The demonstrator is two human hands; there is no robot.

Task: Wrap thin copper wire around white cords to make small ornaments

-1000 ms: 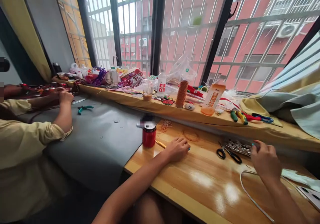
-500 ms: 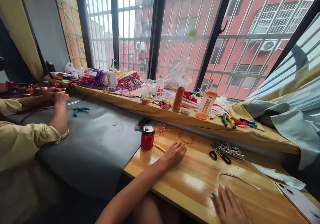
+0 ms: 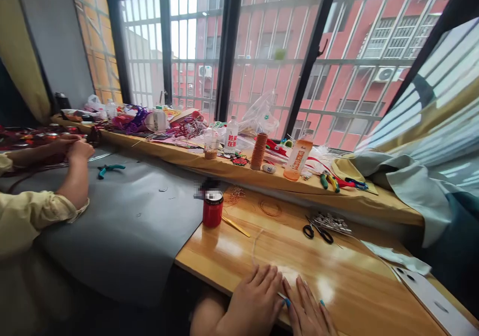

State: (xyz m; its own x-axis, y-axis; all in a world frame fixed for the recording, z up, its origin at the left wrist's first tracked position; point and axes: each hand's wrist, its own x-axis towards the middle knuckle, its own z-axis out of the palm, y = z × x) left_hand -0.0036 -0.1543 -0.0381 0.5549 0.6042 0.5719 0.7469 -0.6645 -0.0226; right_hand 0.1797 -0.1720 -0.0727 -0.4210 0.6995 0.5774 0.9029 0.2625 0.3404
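My left hand [image 3: 256,296] rests near the table's front edge, its fingers together and curved over a thin white cord [image 3: 254,251]. The cord runs from the tabletop down to these fingers, and a short white piece shows between my two hands. Close beside it, my right hand [image 3: 307,308] lies palm down with fingers stretched out and slightly apart; blue shows at its nails. What is under both palms is hidden. A red can [image 3: 212,210] stands at the table's left edge, with yellow tweezers [image 3: 236,226] next to it.
Black-handled scissors [image 3: 318,231], a tray of small pieces [image 3: 332,223], a coil of orange wire [image 3: 270,207] and a white phone [image 3: 436,296] lie on the table. Bottles and a cord spool [image 3: 259,151] stand on the ledge. At left, a person's hands [image 3: 77,149] work near teal pliers [image 3: 111,169].
My left hand has moved from beside the tweezers down to the front edge, next to my right hand. The white cord has shifted left to my left hand. The view has turned slightly right.
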